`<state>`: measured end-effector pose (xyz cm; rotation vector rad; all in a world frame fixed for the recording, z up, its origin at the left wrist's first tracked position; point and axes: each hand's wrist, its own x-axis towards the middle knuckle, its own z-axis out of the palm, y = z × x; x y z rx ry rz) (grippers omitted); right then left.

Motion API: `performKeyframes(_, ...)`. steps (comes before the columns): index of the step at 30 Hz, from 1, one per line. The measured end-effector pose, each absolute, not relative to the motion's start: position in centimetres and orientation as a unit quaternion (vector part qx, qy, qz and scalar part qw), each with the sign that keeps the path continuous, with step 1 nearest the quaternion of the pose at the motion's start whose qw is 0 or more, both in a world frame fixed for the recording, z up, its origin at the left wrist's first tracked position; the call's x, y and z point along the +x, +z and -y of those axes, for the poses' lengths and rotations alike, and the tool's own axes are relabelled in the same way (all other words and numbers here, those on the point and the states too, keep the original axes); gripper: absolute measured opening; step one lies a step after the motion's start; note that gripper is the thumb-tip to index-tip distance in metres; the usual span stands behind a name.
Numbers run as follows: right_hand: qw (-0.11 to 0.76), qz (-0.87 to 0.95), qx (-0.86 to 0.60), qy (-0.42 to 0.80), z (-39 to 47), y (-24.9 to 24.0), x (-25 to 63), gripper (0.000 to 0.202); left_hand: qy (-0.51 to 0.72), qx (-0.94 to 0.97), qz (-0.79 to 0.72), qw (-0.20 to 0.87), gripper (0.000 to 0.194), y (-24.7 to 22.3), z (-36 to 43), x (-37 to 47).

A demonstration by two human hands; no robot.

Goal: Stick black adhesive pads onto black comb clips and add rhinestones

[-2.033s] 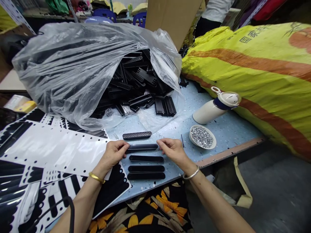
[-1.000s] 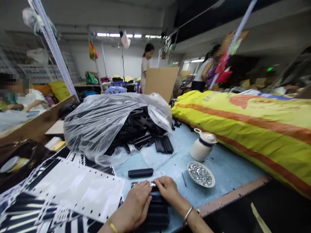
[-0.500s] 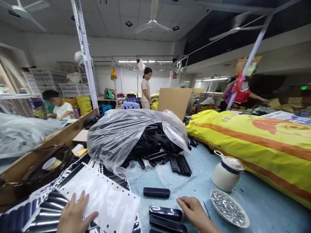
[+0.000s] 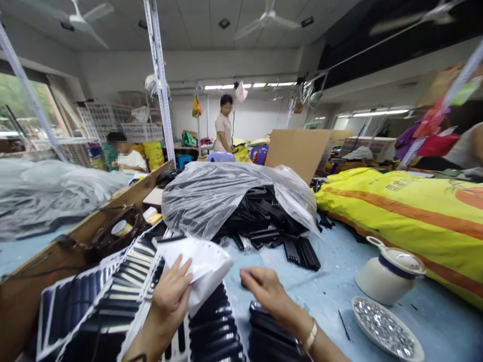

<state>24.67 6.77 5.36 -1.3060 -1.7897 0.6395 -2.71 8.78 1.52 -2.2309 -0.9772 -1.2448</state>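
Note:
My left hand [image 4: 173,286] is on a white sheet [image 4: 209,264] that is bent and lifted, its fingers over the paper and the thumb close to them. Under the sheet lie cards of glossy black pieces [image 4: 215,327] in rows. To the right, my right hand [image 4: 267,289] is closed, with a bit of something dark at its fingertips, mostly hidden. Just below that hand are several black oblong cases [image 4: 269,334] side by side on the blue table.
Ahead sits a clear plastic bag [image 4: 204,193] spilling black combs [image 4: 302,254]. At right are a lidded white pot [image 4: 385,279], a dish of shiny studs [image 4: 385,327] and a big yellow sack [image 4: 396,216]. A brown bag [image 4: 121,229] lies left. Other people are farther off.
The view has turned left. The white sheet, flat before, is now curled up under my left hand. My right hand has moved over where a textured black case lay, and its fingers have closed.

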Motion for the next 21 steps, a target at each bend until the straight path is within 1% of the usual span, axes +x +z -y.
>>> performKeyframes(2,0.432,0.639,-0.498,0.396,-8.1,6.9,23.2,0.065,-0.486,-0.796,0.301,0.200,0.025,3.6,-6.9,-0.7)
performKeyframes(4,0.441,0.566,-0.484,0.501,-9.2,7.7,22.3,0.069,-0.492,-0.806,0.273,0.181,0.022,4.1,-5.3,0.9)
performKeyframes(7,0.421,0.530,-0.450,0.582,-9.9,7.9,21.4,0.059,-0.483,-0.829,0.247,0.136,0.027,2.9,-3.3,2.1)
performKeyframes(9,0.420,0.540,-0.429,0.590,-10.0,7.7,20.9,0.050,-0.478,-0.839,0.247,0.085,0.028,1.6,-2.2,2.0)
performKeyframes(11,0.433,0.544,-0.418,0.585,-10.0,7.4,20.4,0.046,-0.469,-0.837,0.283,-0.005,0.020,0.7,-1.5,1.2)
performKeyframes(13,0.445,0.542,-0.414,0.580,-9.8,7.1,20.1,0.043,-0.481,-0.792,0.357,-0.120,0.020,0.6,-1.5,-0.3)
performKeyframes(15,0.440,0.543,-0.411,0.585,-9.5,6.9,19.9,0.041,-0.536,-0.674,0.453,-0.232,0.022,1.0,-2.3,-2.1)
performKeyframes(17,0.426,0.544,-0.409,0.596,-8.9,6.8,19.9,0.041,-0.605,-0.500,0.522,-0.334,0.026,1.6,-3.8,-3.5)
performKeyframes(19,0.416,0.542,-0.411,0.603,-8.2,6.8,19.9,0.041,-0.645,-0.345,0.520,-0.441,0.034,2.2,-5.5,-4.3)
performKeyframes(21,0.411,0.539,-0.412,0.609,-7.5,6.6,19.9,0.042,-0.651,-0.263,0.463,-0.541,0.036,2.7,-6.8,-4.4)
